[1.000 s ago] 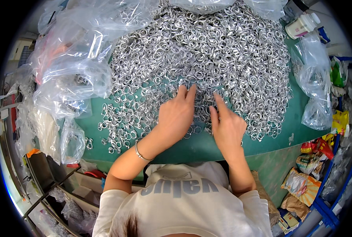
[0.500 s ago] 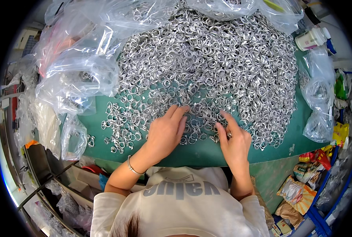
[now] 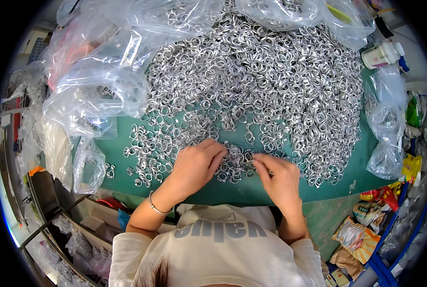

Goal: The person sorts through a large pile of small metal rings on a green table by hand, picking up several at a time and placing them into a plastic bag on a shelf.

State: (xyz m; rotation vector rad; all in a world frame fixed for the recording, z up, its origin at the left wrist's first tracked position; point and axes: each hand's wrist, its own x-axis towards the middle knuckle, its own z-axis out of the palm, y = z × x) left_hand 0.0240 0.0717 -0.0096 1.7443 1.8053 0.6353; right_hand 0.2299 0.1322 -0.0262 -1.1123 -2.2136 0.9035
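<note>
A broad heap of silver metal rings (image 3: 271, 71) covers much of the green tabletop (image 3: 366, 182). My left hand (image 3: 197, 165) rests at the near edge of the loose rings, its fingers curled down among them; whatever is under the fingertips is hidden. Across a small cluster of rings (image 3: 231, 165), my right hand (image 3: 279, 178) has thumb and forefinger brought together at the cluster's right side, seemingly on a ring. Its other fingers are folded in. A bangle (image 3: 158, 204) circles my left wrist. More rings lie scattered (image 3: 149, 153) left of my left hand.
Clear plastic bags (image 3: 98, 91) crowd the table's left and far sides, some with rings inside. On the right edge lie another plastic bag (image 3: 386, 129) and a white bottle (image 3: 381, 55). Below right, packets (image 3: 357, 234) stand by a blue rack; open boxes (image 3: 98, 220) sit below left.
Both hands have drawn slightly nearer to me, the right also leftward with its thumb and forefinger closing. The rings between them have come nearer, baring green tabletop behind.
</note>
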